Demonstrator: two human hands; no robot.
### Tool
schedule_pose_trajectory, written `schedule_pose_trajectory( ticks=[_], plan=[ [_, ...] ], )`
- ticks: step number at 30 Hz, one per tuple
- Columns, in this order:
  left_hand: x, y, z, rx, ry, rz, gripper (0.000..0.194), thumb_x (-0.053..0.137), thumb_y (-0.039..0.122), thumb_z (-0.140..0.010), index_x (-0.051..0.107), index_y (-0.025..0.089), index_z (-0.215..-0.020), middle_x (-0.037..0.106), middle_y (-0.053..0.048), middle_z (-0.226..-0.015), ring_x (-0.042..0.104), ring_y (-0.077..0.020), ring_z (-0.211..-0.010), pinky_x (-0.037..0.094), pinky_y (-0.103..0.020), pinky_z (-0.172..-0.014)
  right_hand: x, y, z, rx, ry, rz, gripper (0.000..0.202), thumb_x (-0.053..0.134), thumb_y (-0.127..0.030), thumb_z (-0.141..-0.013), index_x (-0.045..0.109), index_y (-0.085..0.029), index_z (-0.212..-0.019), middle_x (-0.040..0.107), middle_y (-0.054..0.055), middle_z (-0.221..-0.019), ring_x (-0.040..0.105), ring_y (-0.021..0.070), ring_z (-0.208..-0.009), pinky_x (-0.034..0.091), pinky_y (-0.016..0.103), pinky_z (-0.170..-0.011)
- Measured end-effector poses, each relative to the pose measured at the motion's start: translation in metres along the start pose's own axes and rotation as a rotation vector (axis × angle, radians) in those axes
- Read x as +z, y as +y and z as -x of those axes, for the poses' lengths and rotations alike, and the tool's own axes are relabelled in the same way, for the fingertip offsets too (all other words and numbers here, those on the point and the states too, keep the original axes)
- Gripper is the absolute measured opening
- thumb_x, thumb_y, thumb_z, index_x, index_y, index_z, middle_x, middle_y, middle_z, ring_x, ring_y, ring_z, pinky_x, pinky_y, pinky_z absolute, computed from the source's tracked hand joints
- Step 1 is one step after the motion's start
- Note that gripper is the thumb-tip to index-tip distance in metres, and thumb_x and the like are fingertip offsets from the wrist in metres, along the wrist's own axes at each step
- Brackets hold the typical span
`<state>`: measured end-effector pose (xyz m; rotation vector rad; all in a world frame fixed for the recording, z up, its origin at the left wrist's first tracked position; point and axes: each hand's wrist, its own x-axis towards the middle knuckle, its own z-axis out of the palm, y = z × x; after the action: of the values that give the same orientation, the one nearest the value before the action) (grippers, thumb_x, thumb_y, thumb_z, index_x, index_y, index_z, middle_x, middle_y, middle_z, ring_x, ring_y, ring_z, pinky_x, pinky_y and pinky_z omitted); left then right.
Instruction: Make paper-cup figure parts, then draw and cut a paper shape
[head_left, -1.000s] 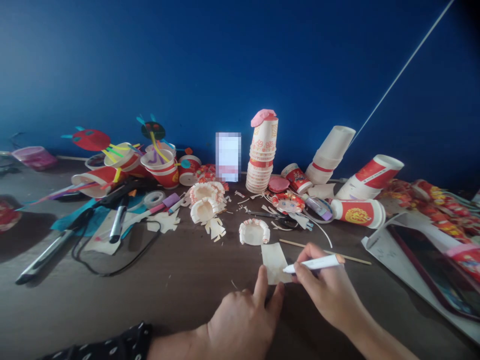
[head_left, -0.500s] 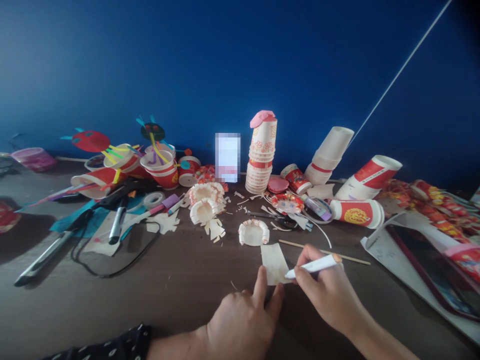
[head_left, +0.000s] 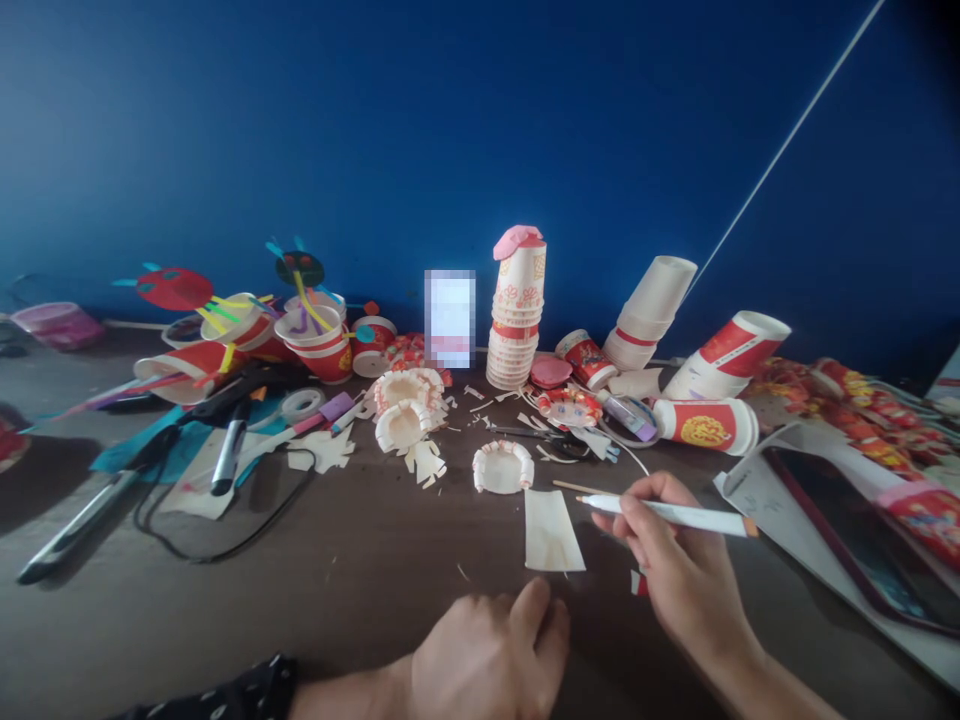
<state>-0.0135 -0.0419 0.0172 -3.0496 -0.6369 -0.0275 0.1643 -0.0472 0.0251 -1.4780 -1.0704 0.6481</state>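
Note:
My right hand (head_left: 679, 550) grips a white marker (head_left: 701, 516) with an orange end. The marker lies nearly level, its tip pointing left, raised off the paper. A cream paper rectangle (head_left: 553, 530) with a faint brownish mark near its lower edge lies flat on the table. Just below it rests my left hand (head_left: 491, 650), fingers curled in, with nothing visible in them and not touching the paper. Above the paper sits a white cut cup piece (head_left: 504, 467) with a rolled rim. A thin wooden stick (head_left: 576, 486) lies partly behind my right hand.
Other rolled-rim pieces (head_left: 405, 425), scissors (head_left: 551, 440) and paper scraps lie farther back. A tall cup stack (head_left: 516, 320) stands by the blue wall. To the left are a glue gun (head_left: 112, 500) and pens; to the right, a dark phone (head_left: 855, 540) on white sheets.
The marker has lifted off the paper and turned level as my right hand moved right. My left hand has drawn back from the paper and curled its fingers. A small red-and-white scrap now shows.

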Motion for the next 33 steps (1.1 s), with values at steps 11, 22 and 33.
schedule_pose_trajectory(
  ticks=[11,22,33],
  plan=[
    [-0.001,-0.004,0.001,0.079,0.14,0.102,0.01,0.043,0.016,-0.079,0.051,0.013,-0.083,0.053,-0.005,-0.071,0.052,-0.0163,-0.061,0.047,-0.026,-0.048,-0.004,0.007,0.0,0.02,-0.077,0.054,0.017,0.052,-0.035,-0.078,0.05,-0.02,-0.071,0.054,-0.004,-0.051,0.049,0.0108,-0.043,0.043,0.023,-0.046],
    [-0.005,-0.005,0.004,0.146,0.207,0.254,0.014,0.041,0.014,-0.081,0.054,0.012,-0.087,0.057,-0.007,-0.08,0.052,-0.0139,-0.069,0.046,-0.022,-0.057,-0.002,0.004,0.001,0.03,-0.14,0.06,0.017,0.05,-0.035,-0.08,0.047,-0.021,-0.071,0.052,-0.005,-0.05,0.044,0.0092,-0.041,0.04,0.022,-0.044],
    [-0.006,-0.027,-0.009,-0.421,0.679,0.917,0.016,0.045,0.023,-0.083,0.059,0.015,-0.081,0.061,-0.004,-0.073,0.056,-0.0117,-0.068,0.046,-0.022,-0.064,-0.003,-0.003,0.002,0.036,-0.159,0.044,0.018,0.053,-0.039,-0.078,0.051,-0.021,-0.079,0.054,-0.003,-0.059,0.059,0.0161,-0.06,0.05,0.029,-0.062]
  ],
)
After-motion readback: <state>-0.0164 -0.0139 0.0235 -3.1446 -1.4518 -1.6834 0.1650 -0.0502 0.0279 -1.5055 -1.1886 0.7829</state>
